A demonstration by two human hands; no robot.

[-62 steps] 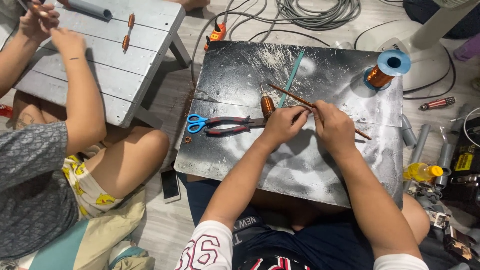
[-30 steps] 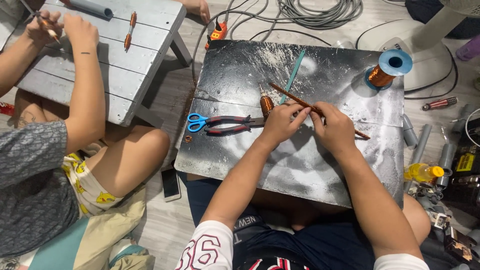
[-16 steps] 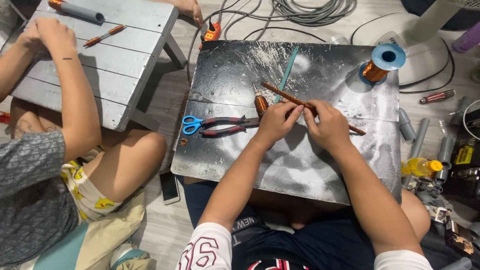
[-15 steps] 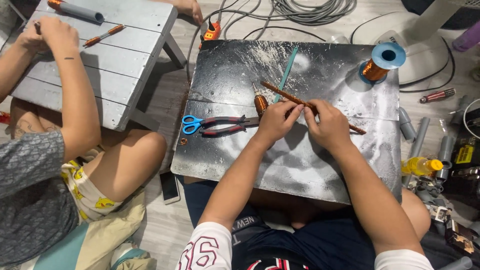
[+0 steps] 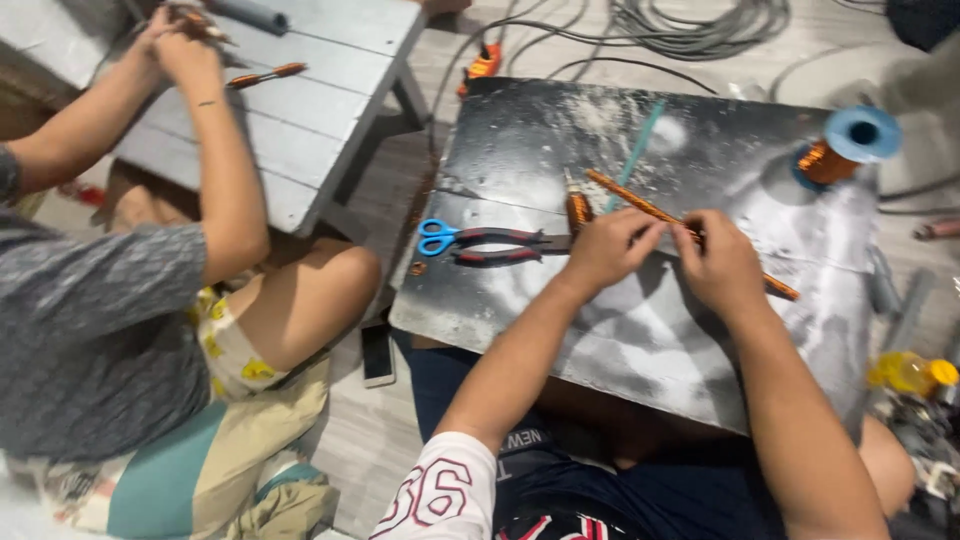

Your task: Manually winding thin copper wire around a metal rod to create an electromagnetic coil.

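Observation:
My left hand (image 5: 607,250) and my right hand (image 5: 722,258) both grip a long thin rod wound with copper wire (image 5: 640,203), which lies slanted across a dark scuffed board (image 5: 640,330) on my lap. The rod's far end pokes out below my right hand (image 5: 783,288). Just left of my left hand sit a short copper-wound piece (image 5: 577,208), blue-handled scissors (image 5: 452,236) and red-handled pliers (image 5: 497,256). A blue spool of copper wire (image 5: 848,143) stands at the board's far right corner.
A person sits to my left, hands (image 5: 180,45) working at a grey slatted table (image 5: 310,110) with a copper-wound rod (image 5: 262,75) on it. A phone (image 5: 377,352) lies on the floor. Grey cables (image 5: 690,25) coil beyond the board. A yellow bottle (image 5: 912,372) is at right.
The view has shifted and tilted slightly. My hands stay on the copper-wound rod in nearly the same place. The person's hands at the left moved up toward the table's far corner.

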